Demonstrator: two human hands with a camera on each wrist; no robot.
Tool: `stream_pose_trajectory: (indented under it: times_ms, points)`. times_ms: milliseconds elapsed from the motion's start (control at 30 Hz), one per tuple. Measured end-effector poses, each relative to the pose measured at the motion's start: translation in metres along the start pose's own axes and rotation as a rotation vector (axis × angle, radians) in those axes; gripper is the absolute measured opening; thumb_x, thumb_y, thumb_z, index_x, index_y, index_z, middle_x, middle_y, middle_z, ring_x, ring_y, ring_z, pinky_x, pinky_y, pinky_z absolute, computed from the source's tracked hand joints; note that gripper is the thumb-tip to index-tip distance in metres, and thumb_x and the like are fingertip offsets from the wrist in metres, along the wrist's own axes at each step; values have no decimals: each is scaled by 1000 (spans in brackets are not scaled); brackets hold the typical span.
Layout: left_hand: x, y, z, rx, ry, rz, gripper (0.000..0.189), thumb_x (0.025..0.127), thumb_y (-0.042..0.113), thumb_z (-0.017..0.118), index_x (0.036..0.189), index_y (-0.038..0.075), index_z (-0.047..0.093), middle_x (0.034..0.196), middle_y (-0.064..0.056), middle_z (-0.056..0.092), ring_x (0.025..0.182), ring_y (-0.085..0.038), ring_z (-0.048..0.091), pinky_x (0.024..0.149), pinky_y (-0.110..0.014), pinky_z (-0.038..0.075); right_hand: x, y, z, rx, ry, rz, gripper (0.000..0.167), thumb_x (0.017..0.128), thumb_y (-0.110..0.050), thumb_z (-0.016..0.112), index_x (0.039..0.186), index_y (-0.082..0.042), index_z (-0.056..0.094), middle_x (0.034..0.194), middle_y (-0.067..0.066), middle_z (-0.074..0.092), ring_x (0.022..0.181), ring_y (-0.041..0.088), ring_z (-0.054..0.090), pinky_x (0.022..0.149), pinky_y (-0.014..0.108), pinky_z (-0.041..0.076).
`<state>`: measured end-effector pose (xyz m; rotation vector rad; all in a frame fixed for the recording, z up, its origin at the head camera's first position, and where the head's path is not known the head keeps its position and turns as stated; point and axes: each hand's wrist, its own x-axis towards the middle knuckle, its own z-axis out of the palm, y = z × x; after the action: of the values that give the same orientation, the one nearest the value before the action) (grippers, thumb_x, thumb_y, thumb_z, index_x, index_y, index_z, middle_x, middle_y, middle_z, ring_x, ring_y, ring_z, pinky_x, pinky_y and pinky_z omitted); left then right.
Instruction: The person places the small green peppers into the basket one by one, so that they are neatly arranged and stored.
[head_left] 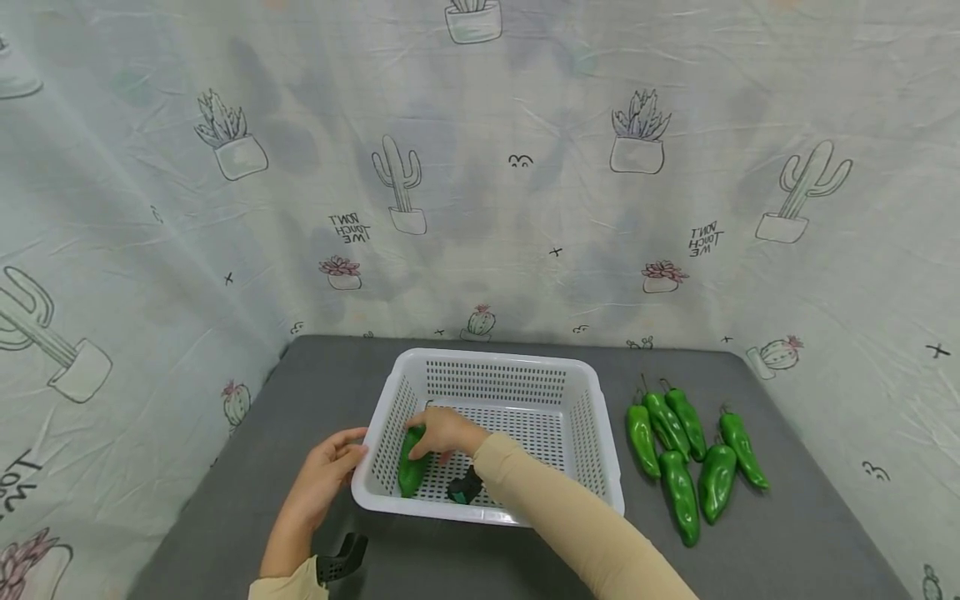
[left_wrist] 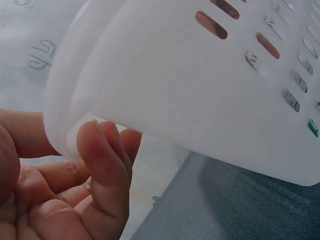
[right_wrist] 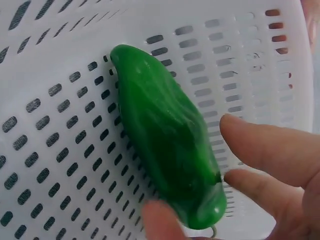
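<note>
Starts at far left with a printed curtain (head_left: pixel 112 250), hanging along the side and back of the grey tabletop (head_left: pixel 225 500). Shows a wide wedge of that grey surface between the table's left edge and the white basket (head_left: pixel 495 358), and only a thin band behind the basket, up to the curtain. Wears a black wrist mount (head_left: pixel 341 562) at the left wrist. Holds the basket's left rim with the left hand (head_left: pixel 326 471), thumb and curled fingers clamped about the lip. Just inside that wall, has a green pepper (head_left: pixel 409 471) lying on the perforated floor, stem end toward the back. Reaches in with the right hand (head_left: pixel 446 429), fingers spread about the stem end; in the right wrist view, shows one fingertip clear of the skin and another right at its edge, contact impossible to tell. Has the two hands apart, with the left wall between. Offers a broad stretch of perforated floor right of the pepper, crossed toward the front by the right sleeve (head_left: pixel 577 508). Past the right rim, shows a narrow lane of tabletop, then six loose peppers (head_left: pixel 680 500) grouped close together, short of the table's right edge.
</note>
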<state>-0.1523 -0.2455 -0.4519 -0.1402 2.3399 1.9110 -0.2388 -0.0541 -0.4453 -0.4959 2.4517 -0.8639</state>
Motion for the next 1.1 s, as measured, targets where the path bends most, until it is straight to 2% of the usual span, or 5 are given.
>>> stream_pose_trajectory:
  times_ms: [133, 367, 633, 833, 1100]
  points:
    - [1, 1, 0, 4, 5, -22, 40, 99, 13, 49, 137, -2, 43, 115, -20, 63, 99, -19, 64, 76, -31, 52, -4, 0, -5, -25, 44, -24, 56, 79, -18, 78, 131, -15, 58, 133, 10, 54, 90, 20, 62, 57, 30, 55]
    - [-2, 3, 0, 16, 1, -14, 42, 100, 12, 48, 138, -2, 41, 117, -21, 61, 96, -17, 63, 74, -29, 51, -15, 3, -27, -47, 92, -66, 53, 80, -27, 76, 128, -14, 59, 133, 7, 57, 119, 24, 54, 92, 41, 48]
    - [-1, 3, 1, 28, 16, -11, 40, 99, 13, 48, 137, -2, 43, 115, -20, 62, 92, -13, 63, 72, -29, 51, -33, 16, -51, 97, 93, -74, 56, 82, -23, 75, 132, -10, 55, 134, 18, 53, 123, 34, 50, 94, 48, 45]
    - [-5, 4, 0, 72, 44, -20, 39, 99, 12, 48, 136, -1, 44, 113, -19, 63, 84, -10, 61, 67, -29, 49, -44, 28, -63, 113, 135, -92, 57, 82, -25, 74, 132, -7, 54, 134, 17, 54, 122, 35, 51, 96, 48, 44]
    - [-4, 7, 4, 71, 49, -11, 38, 99, 11, 49, 135, 0, 46, 113, -20, 63, 88, -13, 62, 69, -29, 49, -66, 50, -78, 179, 203, -80, 55, 85, -22, 71, 134, -7, 52, 135, 20, 52, 121, 38, 51, 94, 49, 45]
